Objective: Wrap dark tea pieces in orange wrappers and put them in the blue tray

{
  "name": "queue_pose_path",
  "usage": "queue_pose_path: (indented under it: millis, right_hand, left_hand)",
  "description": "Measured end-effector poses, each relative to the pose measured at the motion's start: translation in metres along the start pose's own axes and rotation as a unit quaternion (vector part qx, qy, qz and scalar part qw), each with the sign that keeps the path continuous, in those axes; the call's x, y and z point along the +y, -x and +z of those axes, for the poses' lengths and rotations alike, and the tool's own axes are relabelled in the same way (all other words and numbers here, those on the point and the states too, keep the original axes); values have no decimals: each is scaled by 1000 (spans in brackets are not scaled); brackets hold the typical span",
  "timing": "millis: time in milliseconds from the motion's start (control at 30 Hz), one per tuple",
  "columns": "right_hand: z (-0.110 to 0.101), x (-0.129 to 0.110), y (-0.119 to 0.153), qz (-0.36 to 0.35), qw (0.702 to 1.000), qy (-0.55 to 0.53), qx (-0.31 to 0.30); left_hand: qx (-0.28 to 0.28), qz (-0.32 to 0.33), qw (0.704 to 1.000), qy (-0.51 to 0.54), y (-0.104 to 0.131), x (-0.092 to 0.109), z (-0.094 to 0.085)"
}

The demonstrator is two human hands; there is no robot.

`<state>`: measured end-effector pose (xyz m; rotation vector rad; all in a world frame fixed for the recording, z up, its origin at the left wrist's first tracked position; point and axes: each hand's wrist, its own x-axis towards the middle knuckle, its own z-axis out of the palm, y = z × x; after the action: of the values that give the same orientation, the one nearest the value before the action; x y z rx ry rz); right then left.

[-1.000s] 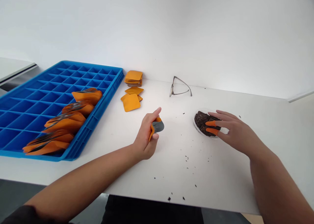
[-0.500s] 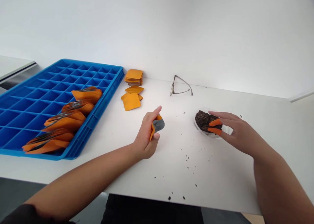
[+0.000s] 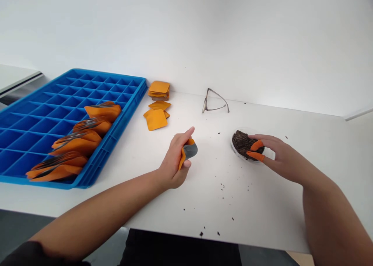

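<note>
My left hand holds a small orange pouch between thumb and fingers, its grey inner side facing right. On the right, my right hand reaches over a clear round dish of dark brown flat pieces. Orange covers sit on two of its fingertips, which touch the dark pieces close together. Whether a piece is pinched between them is too small to tell.
A blue divided tray on the left holds several bundles of orange pouches. Loose orange pouches and a stack lie beside it. Glasses rest near the wall. Dark crumbs dot the white table.
The fingertips of my right hand have drawn a little closer together over the dish. In my left hand the pouch is tilted slightly differently, its grey side showing more.
</note>
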<state>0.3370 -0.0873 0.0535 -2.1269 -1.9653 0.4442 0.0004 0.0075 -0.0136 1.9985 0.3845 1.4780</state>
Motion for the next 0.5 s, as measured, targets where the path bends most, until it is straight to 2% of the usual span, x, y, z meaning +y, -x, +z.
queue_pose_path:
  millis: [233, 400, 500]
  right_hand:
    - [3, -4, -5, 18, 1000, -19, 16]
    - [1, -5, -5, 24, 996, -76, 49]
    - [-3, -2, -4, 37, 994, -96, 36]
  left_hand:
    - [-7, 4, 1000, 8, 0, 1, 0]
    - [-6, 4, 1000, 11, 0, 1, 0]
    - [-3, 4, 1000, 14, 0, 1, 1]
